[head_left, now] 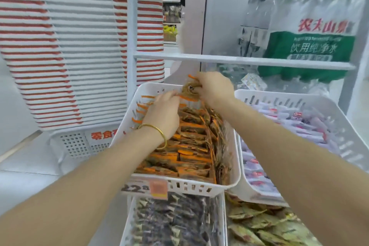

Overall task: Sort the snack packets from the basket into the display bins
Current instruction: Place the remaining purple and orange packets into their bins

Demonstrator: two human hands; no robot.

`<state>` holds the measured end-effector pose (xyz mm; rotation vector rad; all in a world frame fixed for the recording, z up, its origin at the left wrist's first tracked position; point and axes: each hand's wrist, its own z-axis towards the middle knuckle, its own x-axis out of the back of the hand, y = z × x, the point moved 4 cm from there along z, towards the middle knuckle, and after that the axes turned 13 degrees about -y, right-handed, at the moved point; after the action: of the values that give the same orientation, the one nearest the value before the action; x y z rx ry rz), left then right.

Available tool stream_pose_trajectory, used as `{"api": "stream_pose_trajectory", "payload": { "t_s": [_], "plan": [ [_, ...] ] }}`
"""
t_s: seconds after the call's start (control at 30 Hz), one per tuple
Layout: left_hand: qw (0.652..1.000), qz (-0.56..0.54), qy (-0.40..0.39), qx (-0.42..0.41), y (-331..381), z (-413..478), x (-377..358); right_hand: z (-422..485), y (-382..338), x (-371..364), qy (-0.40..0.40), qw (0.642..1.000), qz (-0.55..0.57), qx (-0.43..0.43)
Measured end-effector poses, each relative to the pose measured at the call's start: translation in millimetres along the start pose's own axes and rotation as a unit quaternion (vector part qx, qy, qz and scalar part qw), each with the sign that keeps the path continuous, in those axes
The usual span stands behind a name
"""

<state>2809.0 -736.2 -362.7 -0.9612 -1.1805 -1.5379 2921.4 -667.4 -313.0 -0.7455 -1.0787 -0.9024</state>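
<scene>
A white display bin (179, 186) at the centre holds several orange-and-brown snack packets (191, 150) stacked in rows. Both my hands reach into its far end. My right hand (214, 88) grips a small bunch of the same orange-brown packets (190, 87) just above the bin's back rim. My left hand (164, 112), with a gold bangle on the wrist, rests among the packets at the bin's back left, its fingers curled over their orange edges. No basket is in view.
A white bin of pale purple-and-red packets (279, 146) stands to the right. Below are bins of dark packets (175, 223) and yellow-green packets (265, 225). A tall stack of red-and-white baskets (60, 46) rises at left. Packs of bottled water (307, 46) sit behind a white shelf rail (239, 61).
</scene>
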Motion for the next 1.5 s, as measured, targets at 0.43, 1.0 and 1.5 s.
{"api": "stream_pose_trajectory", "payload": {
  "t_s": [0.43,1.0,1.5],
  "plan": [
    [0.987,0.041,0.086,-0.13,4.2,53.4,-17.8,11.4,46.3,-31.0,-0.026,0.996,0.075,0.049],
    [0.969,0.228,-0.082,-0.053,10.6,92.0,-27.3,-8.3,35.4,-41.8,-0.024,0.989,-0.143,-0.013],
    [0.991,0.026,-0.131,-0.008,-3.7,86.0,-34.3,-5.1,48.4,-28.6,-0.044,0.998,-0.047,-0.008]
  ]
}}
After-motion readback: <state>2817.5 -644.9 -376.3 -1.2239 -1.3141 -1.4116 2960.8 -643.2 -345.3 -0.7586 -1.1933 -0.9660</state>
